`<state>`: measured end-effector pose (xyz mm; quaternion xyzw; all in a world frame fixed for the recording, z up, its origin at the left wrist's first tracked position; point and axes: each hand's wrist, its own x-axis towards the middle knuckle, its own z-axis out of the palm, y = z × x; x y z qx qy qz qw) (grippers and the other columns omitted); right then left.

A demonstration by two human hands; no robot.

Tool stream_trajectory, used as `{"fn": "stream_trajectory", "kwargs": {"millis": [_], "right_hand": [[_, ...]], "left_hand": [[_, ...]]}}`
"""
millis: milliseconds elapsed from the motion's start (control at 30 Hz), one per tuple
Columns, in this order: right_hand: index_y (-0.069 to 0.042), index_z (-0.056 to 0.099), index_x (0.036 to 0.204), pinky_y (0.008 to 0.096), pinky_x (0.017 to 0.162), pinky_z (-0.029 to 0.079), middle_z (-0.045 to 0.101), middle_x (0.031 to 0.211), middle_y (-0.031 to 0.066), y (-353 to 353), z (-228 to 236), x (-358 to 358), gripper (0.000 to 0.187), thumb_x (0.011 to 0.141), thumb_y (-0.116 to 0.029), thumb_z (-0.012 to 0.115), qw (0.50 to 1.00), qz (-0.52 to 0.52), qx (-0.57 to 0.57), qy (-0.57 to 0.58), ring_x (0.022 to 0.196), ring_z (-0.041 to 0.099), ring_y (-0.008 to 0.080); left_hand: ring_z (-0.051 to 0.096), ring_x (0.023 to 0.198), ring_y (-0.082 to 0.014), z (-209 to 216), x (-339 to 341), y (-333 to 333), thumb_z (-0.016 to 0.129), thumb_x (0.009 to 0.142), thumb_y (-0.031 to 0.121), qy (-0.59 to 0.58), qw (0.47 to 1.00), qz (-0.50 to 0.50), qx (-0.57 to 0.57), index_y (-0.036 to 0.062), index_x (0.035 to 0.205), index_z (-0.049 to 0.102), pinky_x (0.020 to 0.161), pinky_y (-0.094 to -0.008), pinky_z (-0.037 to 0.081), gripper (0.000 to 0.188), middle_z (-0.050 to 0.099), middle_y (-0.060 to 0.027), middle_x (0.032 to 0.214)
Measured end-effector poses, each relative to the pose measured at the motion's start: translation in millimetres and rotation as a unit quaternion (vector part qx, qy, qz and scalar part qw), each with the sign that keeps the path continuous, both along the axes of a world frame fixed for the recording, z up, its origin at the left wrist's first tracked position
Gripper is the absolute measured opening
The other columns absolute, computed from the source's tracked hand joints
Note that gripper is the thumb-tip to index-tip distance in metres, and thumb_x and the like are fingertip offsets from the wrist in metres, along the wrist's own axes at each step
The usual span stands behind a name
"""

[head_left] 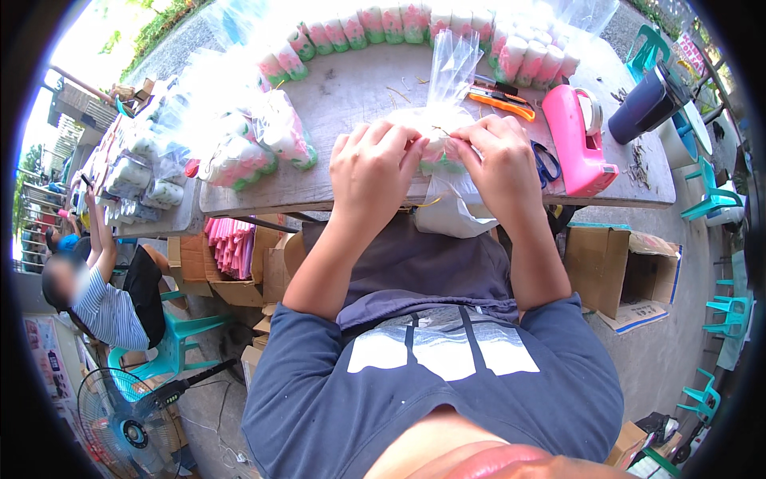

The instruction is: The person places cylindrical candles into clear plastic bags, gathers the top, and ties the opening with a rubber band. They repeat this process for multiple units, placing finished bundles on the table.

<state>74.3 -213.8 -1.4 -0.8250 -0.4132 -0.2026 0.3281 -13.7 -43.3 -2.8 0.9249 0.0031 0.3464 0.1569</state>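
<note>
At the table's near edge, my left hand (371, 164) and my right hand (503, 160) face each other, each with thumb and fingertips pinched together. Between them runs a thin gold twist tie (439, 129) at the gathered neck of a clear plastic bag (453, 68). The bag's loose top fans out beyond my fingers. Its lower part, partly hidden by my hands, shows white, pink and green contents. Below it, a white plastic bag (455, 214) hangs over the edge by my lap, with another gold tie (428, 203) beside it.
Filled pink-and-green packs (391, 25) line the table's (343, 84) far side; more packs (239, 160) stand left. To the right lie an orange cutter (503, 104), blue-handled scissors (546, 164), a pink tape dispenser (576, 140) and a dark tumbler (648, 104). A person (112, 295) sits left.
</note>
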Motion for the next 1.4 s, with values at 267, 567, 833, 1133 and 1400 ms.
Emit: {"fn": "stream_trajectory", "kwargs": {"millis": [267, 567, 833, 1133, 1400], "right_hand": [[0.0, 0.072, 0.095, 0.0282, 0.079, 0.048, 0.067, 0.087, 0.0012, -7, 6, 8, 0.015, 0.089, -0.014, 0.073, 0.882, 0.131, 0.118, 0.437, 0.09, 0.061, 0.0122], [-0.004, 0.076, 0.094, 0.0296, 0.092, 0.045, 0.067, 0.109, 0.0062, 5, -29, 5, 0.012, 0.085, -0.012, 0.078, 0.915, 0.128, 0.221, 0.313, 0.104, 0.058, 0.0144], [-0.012, 0.079, 0.094, 0.0323, 0.09, 0.042, 0.072, 0.106, 0.0018, 9, -33, 5, 0.014, 0.08, -0.012, 0.079, 0.951, 0.098, 0.22, 0.194, 0.098, 0.055, 0.016], [-0.01, 0.076, 0.092, 0.0296, 0.087, 0.04, 0.075, 0.109, 0.0036, 13, -35, 14, 0.011, 0.081, -0.01, 0.078, 0.958, 0.143, 0.209, 0.135, 0.091, 0.052, 0.0145], [-0.008, 0.076, 0.093, 0.0302, 0.085, 0.043, 0.075, 0.1, 0.0027, 16, -34, 17, 0.011, 0.083, -0.009, 0.077, 0.959, 0.141, 0.221, 0.109, 0.091, 0.055, 0.0152]], "left_hand": [[0.052, 0.077, -0.0072, -12, 1, 11, 0.069, 0.095, 0.018, 0.131, 0.865, -0.169, -0.454, 0.0059, 0.1, 0.07, 0.068, -0.024, 0.044, 0.014, 0.065, -0.0016, 0.095], [0.065, 0.091, -0.0103, -17, 6, 5, 0.064, 0.096, 0.007, 0.065, 0.851, -0.228, -0.469, 0.0029, 0.101, 0.066, 0.08, -0.0276, 0.053, 0.007, 0.07, -0.007, 0.115], [0.066, 0.085, -0.0138, -11, 8, 7, 0.066, 0.092, 0.003, 0.028, 0.908, -0.232, -0.348, 0.0029, 0.102, 0.067, 0.072, -0.0267, 0.052, 0.01, 0.071, -0.0087, 0.108], [0.066, 0.077, -0.0156, 11, -7, -4, 0.072, 0.086, 0.017, 0.077, 0.971, -0.051, -0.22, 0.0031, 0.1, 0.068, 0.071, -0.0272, 0.05, 0.02, 0.07, -0.0088, 0.098], [0.067, 0.076, -0.0211, -6, 4, -19, 0.076, 0.083, 0.018, -0.042, 0.996, 0.006, -0.083, 0.009, 0.096, 0.07, 0.07, -0.0361, 0.053, 0.017, 0.068, -0.0054, 0.09]]}}
